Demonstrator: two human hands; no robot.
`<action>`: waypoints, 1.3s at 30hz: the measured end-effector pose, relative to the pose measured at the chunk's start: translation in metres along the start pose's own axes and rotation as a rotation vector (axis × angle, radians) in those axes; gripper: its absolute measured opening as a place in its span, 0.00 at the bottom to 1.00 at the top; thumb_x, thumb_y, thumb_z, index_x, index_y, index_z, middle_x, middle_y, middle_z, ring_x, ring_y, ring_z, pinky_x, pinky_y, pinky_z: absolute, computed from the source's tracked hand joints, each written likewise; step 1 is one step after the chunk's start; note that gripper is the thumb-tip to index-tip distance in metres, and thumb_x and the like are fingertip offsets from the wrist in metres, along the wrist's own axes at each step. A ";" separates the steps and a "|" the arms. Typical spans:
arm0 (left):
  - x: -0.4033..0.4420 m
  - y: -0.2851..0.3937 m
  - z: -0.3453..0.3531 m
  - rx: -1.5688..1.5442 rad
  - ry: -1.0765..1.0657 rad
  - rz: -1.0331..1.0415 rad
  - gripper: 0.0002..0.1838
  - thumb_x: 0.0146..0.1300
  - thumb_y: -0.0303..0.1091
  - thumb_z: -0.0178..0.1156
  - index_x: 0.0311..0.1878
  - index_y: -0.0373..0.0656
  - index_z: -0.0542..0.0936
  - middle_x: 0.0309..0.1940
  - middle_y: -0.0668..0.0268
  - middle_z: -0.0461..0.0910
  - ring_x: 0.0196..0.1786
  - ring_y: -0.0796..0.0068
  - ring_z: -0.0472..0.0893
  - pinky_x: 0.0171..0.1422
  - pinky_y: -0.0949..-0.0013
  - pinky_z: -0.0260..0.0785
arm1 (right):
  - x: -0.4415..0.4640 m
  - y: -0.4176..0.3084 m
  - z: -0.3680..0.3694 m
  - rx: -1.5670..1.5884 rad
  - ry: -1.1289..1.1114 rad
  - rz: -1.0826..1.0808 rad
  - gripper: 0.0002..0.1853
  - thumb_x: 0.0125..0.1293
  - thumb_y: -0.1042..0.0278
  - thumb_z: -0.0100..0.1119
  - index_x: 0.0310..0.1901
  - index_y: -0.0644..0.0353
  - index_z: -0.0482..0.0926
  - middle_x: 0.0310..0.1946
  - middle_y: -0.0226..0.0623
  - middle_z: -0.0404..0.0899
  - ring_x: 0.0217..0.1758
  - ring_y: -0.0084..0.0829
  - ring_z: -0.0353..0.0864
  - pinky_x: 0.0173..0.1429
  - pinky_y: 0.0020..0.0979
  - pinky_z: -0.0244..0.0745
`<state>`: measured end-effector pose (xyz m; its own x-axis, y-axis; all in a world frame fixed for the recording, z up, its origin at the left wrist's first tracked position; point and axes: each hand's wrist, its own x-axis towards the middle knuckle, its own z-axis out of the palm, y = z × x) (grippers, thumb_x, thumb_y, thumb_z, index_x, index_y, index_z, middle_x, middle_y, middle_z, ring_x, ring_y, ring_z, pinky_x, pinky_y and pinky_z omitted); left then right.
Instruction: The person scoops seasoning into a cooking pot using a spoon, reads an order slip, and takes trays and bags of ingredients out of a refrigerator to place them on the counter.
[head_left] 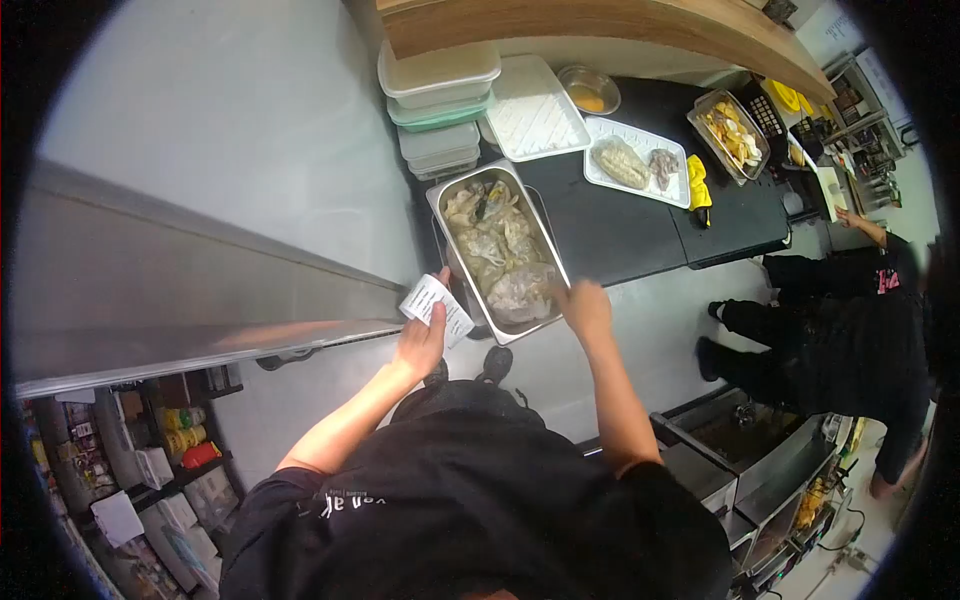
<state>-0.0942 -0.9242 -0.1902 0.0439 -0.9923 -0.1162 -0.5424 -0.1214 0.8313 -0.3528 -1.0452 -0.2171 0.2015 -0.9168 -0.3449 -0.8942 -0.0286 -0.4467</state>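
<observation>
A long metal food pan [545, 225] juts over the front of the dark counter, filled with several knotted clear plastic bags [500, 235] of pale food. The food inside cannot be made out. My left hand [422, 345] is closed on a white printed paper label [437, 308] beside the pan's near left side. At the pan's near right corner is my right hand [588, 308], its fingertips by the nearest large bag [522, 292]. Blur and the hand's angle hide how those fingers are set, and whether they touch the bag or the rim is unclear.
Stacked lidded containers [440, 95], a white tray [540, 105], another tray with bagged food [640, 165] and a metal bowl [590, 90] stand on the counter. A wooden shelf [600, 25] overhangs it. A co-worker in black [850, 330] stands right. A steel surface [220, 230] borders the left.
</observation>
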 end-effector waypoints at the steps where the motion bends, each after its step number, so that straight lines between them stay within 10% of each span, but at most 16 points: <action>1: 0.000 0.002 0.000 0.014 0.000 0.000 0.30 0.74 0.49 0.27 0.73 0.41 0.51 0.71 0.50 0.55 0.73 0.52 0.53 0.75 0.63 0.44 | 0.022 -0.025 0.000 0.054 0.240 -0.131 0.27 0.60 0.47 0.57 0.21 0.68 0.80 0.19 0.52 0.77 0.25 0.46 0.80 0.34 0.41 0.74; 8: -0.014 -0.019 0.008 -0.259 0.086 -0.086 0.34 0.73 0.55 0.30 0.73 0.39 0.50 0.71 0.54 0.55 0.72 0.59 0.57 0.74 0.63 0.46 | 0.185 -0.103 0.082 -0.171 0.184 -0.092 0.28 0.52 0.43 0.65 0.38 0.66 0.82 0.45 0.49 0.79 0.45 0.47 0.81 0.46 0.41 0.78; 13: -0.028 0.003 0.002 -0.641 0.073 -0.133 0.37 0.73 0.56 0.34 0.71 0.33 0.53 0.66 0.50 0.64 0.70 0.60 0.62 0.73 0.62 0.51 | 0.169 -0.096 0.045 0.097 0.363 -0.166 0.27 0.48 0.49 0.69 0.41 0.67 0.81 0.43 0.48 0.79 0.41 0.48 0.81 0.49 0.38 0.77; 17: -0.030 0.021 0.003 -0.908 0.023 -0.229 0.37 0.71 0.57 0.37 0.70 0.34 0.54 0.61 0.48 0.70 0.66 0.57 0.68 0.69 0.59 0.58 | 0.166 -0.040 -0.008 1.393 0.166 -0.070 0.19 0.56 0.69 0.64 0.46 0.71 0.74 0.37 0.43 0.79 0.32 0.32 0.82 0.36 0.30 0.82; 23: -0.021 0.021 0.015 -1.111 0.073 -0.333 0.34 0.72 0.53 0.40 0.70 0.35 0.55 0.57 0.46 0.72 0.62 0.54 0.72 0.66 0.57 0.63 | 0.221 0.118 -0.072 1.106 0.426 0.288 0.21 0.53 0.65 0.62 0.41 0.77 0.74 0.32 0.45 0.79 0.23 0.29 0.79 0.29 0.28 0.77; 28: -0.018 0.013 0.016 -1.032 0.127 -0.377 0.32 0.73 0.52 0.39 0.68 0.36 0.57 0.53 0.49 0.74 0.61 0.54 0.72 0.64 0.57 0.64 | 0.253 0.141 -0.123 1.199 0.531 0.165 0.28 0.54 0.66 0.69 0.54 0.70 0.70 0.44 0.43 0.77 0.45 0.37 0.80 0.43 0.35 0.81; 30: -0.017 0.008 0.014 -0.986 0.107 -0.385 0.31 0.73 0.52 0.39 0.68 0.36 0.58 0.49 0.52 0.76 0.59 0.55 0.74 0.62 0.59 0.66 | 0.280 0.176 -0.081 0.624 0.747 -0.059 0.34 0.55 0.60 0.68 0.59 0.69 0.68 0.48 0.50 0.78 0.47 0.41 0.80 0.49 0.39 0.77; 32: -0.012 0.010 0.016 -1.090 0.180 -0.400 0.28 0.72 0.49 0.44 0.65 0.37 0.62 0.38 0.60 0.77 0.50 0.59 0.79 0.53 0.63 0.71 | 0.223 0.128 -0.068 0.197 0.505 0.006 0.35 0.54 0.48 0.67 0.56 0.68 0.73 0.46 0.51 0.81 0.45 0.43 0.81 0.55 0.40 0.72; 34: -0.007 0.002 0.019 -1.085 0.150 -0.422 0.25 0.71 0.45 0.47 0.62 0.37 0.64 0.35 0.63 0.75 0.45 0.61 0.80 0.49 0.65 0.71 | 0.149 0.077 -0.063 0.418 -0.110 0.112 0.40 0.50 0.37 0.66 0.50 0.72 0.78 0.49 0.58 0.78 0.54 0.48 0.78 0.58 0.40 0.71; 39: -0.005 -0.011 0.029 -0.870 0.182 -0.508 0.20 0.64 0.31 0.57 0.57 0.36 0.68 0.33 0.64 0.77 0.35 0.69 0.81 0.40 0.67 0.72 | 0.093 0.058 0.031 0.471 -0.186 -0.026 0.42 0.53 0.39 0.65 0.59 0.67 0.71 0.51 0.57 0.77 0.52 0.46 0.79 0.55 0.40 0.72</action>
<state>-0.1126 -0.9170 -0.2149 0.2645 -0.7985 -0.5408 0.3694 -0.4341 0.8216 -0.3733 -1.1197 -0.3008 0.3277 -0.8303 -0.4508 -0.6192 0.1716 -0.7662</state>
